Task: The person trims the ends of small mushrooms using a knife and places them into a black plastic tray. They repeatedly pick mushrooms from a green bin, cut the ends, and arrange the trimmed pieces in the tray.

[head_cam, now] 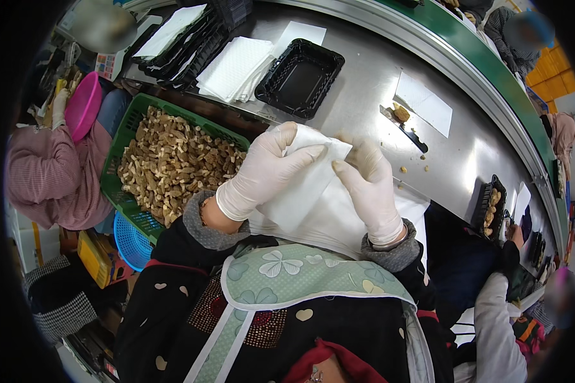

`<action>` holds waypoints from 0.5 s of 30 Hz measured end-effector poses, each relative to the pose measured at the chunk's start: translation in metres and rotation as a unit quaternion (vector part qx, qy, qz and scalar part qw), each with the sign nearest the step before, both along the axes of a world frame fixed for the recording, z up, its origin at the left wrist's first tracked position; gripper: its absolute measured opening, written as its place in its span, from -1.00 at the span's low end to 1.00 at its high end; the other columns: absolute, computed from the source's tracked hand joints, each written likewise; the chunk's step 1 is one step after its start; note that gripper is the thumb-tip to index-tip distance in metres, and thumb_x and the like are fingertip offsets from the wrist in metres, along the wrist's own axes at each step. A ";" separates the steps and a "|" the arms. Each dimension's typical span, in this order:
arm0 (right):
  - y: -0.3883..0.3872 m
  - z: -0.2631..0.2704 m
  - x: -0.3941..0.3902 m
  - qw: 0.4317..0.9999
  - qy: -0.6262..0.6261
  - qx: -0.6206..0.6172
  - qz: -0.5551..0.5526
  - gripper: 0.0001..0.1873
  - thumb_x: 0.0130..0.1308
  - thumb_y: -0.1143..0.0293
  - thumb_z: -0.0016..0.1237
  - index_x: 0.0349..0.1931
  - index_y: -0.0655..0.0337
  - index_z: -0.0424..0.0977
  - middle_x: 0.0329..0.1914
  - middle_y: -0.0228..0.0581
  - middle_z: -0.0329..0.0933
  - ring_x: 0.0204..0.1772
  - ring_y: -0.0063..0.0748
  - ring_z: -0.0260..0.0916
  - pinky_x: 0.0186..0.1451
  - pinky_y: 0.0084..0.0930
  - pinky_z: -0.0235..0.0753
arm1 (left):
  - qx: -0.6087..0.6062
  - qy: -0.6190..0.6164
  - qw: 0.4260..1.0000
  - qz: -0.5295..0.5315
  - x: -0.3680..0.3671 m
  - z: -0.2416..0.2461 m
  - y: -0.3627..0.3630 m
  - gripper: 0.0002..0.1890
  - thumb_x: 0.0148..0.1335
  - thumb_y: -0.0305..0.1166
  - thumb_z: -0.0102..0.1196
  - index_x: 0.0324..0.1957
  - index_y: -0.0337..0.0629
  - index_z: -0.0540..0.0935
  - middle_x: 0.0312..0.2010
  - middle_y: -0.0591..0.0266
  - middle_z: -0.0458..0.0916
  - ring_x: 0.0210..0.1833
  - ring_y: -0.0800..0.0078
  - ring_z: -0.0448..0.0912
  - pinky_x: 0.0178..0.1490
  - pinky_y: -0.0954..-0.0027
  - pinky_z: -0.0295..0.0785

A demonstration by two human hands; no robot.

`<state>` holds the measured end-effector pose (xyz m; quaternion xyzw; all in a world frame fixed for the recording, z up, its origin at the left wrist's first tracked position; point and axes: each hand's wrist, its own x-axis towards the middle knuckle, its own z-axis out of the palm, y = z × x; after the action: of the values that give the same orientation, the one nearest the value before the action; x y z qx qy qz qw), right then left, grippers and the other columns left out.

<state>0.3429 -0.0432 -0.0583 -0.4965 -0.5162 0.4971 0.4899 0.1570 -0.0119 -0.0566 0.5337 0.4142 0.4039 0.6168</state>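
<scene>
Both my hands wear white disposable gloves. My left hand [268,167] grips a white absorbent paper sheet [299,191] between thumb and fingers. At the sheet's right corner is my right hand [371,189], its thumb against the paper and its fingers partly hidden behind; whether it pinches the paper is unclear. Beyond my hands, an empty black plastic tray [302,76] rests on the steel table [359,52], overlapping a stack of white paper sheets [237,67]. To my left stands a green plastic crate [112,167] full of dried morel-like mushrooms [172,163].
A knife [414,137] lies on the table beside a mushroom piece [401,113] and a loose paper sheet [424,103]. Stacked black trays [187,48] stand at the back left. A filled tray [491,208] is at the right, near a co-worker's arm [493,311]. Another person [52,167] sits at left.
</scene>
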 end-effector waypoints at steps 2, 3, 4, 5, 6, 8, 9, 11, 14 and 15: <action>0.001 0.000 -0.008 0.995 -0.057 0.072 -0.032 -0.59 0.23 0.49 0.17 0.08 0.35 0.45 -0.09 -0.22 0.59 0.02 -0.52 0.50 0.12 -0.53 0.48 | 0.043 0.035 0.998 0.006 0.000 -0.009 0.002 -0.81 0.32 -0.39 0.19 -0.11 -0.28 0.67 -0.21 0.33 0.66 -0.19 0.68 0.58 -0.10 0.58 0.49; 0.001 0.000 -0.012 0.993 -0.071 0.091 -0.037 -0.59 0.22 0.48 0.18 0.08 0.35 0.46 -0.10 -0.22 0.59 0.01 -0.53 0.50 0.11 -0.53 0.49 | 0.064 0.052 0.997 0.009 0.000 -0.011 0.003 -0.81 0.32 -0.38 0.19 -0.13 -0.29 0.67 -0.22 0.32 0.67 -0.20 0.68 0.58 -0.12 0.58 0.49; 0.001 -0.002 -0.015 0.995 -0.054 0.077 -0.018 -0.58 0.22 0.47 0.20 0.07 0.36 0.46 -0.13 -0.22 0.59 -0.03 -0.53 0.51 0.08 -0.54 0.50 | 0.042 0.037 0.998 0.006 0.001 -0.011 0.002 -0.80 0.32 -0.37 0.20 -0.13 -0.29 0.67 -0.23 0.31 0.68 -0.21 0.67 0.59 -0.13 0.58 0.49; 0.001 -0.004 -0.016 0.997 -0.038 0.063 0.001 -0.58 0.21 0.45 0.21 0.07 0.36 0.47 -0.15 -0.23 0.59 -0.06 -0.54 0.52 0.05 -0.54 0.52 | 0.019 0.022 1.000 0.003 0.004 -0.007 0.000 -0.80 0.32 -0.36 0.20 -0.13 -0.29 0.68 -0.23 0.30 0.69 -0.21 0.67 0.59 -0.14 0.58 0.50; 0.001 -0.007 -0.014 0.999 -0.030 0.035 0.013 -0.60 0.22 0.44 0.21 0.04 0.36 0.48 -0.19 -0.24 0.59 -0.11 -0.55 0.52 0.00 -0.55 0.53 | -0.005 0.007 1.000 0.002 0.004 -0.004 -0.001 -0.79 0.32 -0.35 0.20 -0.13 -0.30 0.68 -0.24 0.29 0.69 -0.22 0.67 0.59 -0.15 0.58 0.50; 0.001 -0.012 -0.006 0.999 -0.014 -0.023 0.037 -0.65 0.23 0.43 0.20 -0.01 0.37 0.50 -0.26 -0.25 0.59 -0.22 -0.57 0.52 -0.11 -0.57 0.54 | -0.013 0.024 0.999 -0.017 0.001 0.003 -0.001 -0.77 0.32 -0.34 0.21 -0.11 -0.30 0.68 -0.25 0.30 0.70 -0.23 0.67 0.60 -0.15 0.58 0.50; 0.000 -0.014 -0.005 0.999 -0.017 -0.021 0.034 -0.68 0.24 0.43 0.20 -0.04 0.36 0.51 -0.29 -0.27 0.59 -0.25 -0.59 0.51 -0.15 -0.59 0.53 | -0.017 0.033 0.999 -0.028 0.000 0.003 -0.002 -0.76 0.32 -0.34 0.21 -0.10 -0.31 0.68 -0.26 0.30 0.70 -0.24 0.67 0.60 -0.16 0.58 0.50; -0.001 -0.018 -0.003 0.999 -0.023 -0.016 0.027 -0.74 0.25 0.43 0.19 -0.10 0.36 0.53 -0.35 -0.31 0.59 -0.33 -0.62 0.49 -0.25 -0.62 0.51 | -0.042 0.028 0.998 -0.036 -0.003 0.000 -0.001 -0.75 0.31 -0.33 0.22 -0.09 -0.31 0.67 -0.24 0.29 0.70 -0.22 0.66 0.60 -0.15 0.59 0.50; 0.001 -0.018 -0.001 0.999 -0.035 -0.014 -0.001 -0.80 0.30 0.44 0.15 -0.15 0.35 0.54 -0.35 -0.36 0.59 -0.32 -0.65 0.47 -0.23 -0.63 0.48 | -0.076 -0.018 0.996 -0.049 -0.005 0.005 -0.002 -0.73 0.31 -0.32 0.23 -0.08 -0.32 0.68 -0.19 0.26 0.68 -0.17 0.64 0.60 -0.11 0.57 0.50; 0.001 -0.016 -0.002 1.000 0.004 -0.029 -0.009 -0.80 0.31 0.44 0.14 -0.14 0.35 0.54 -0.34 -0.37 0.59 -0.31 -0.65 0.47 -0.22 -0.63 0.48 | -0.087 -0.039 0.994 -0.051 -0.008 0.006 -0.003 -0.73 0.31 -0.32 0.23 -0.08 -0.33 0.68 -0.17 0.25 0.67 -0.15 0.62 0.60 -0.10 0.56 0.50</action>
<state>0.3411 -0.0419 -0.0741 -0.5129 -0.4956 0.5092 0.4818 0.1491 -0.0151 -0.0503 0.4823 0.3954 0.3545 0.6967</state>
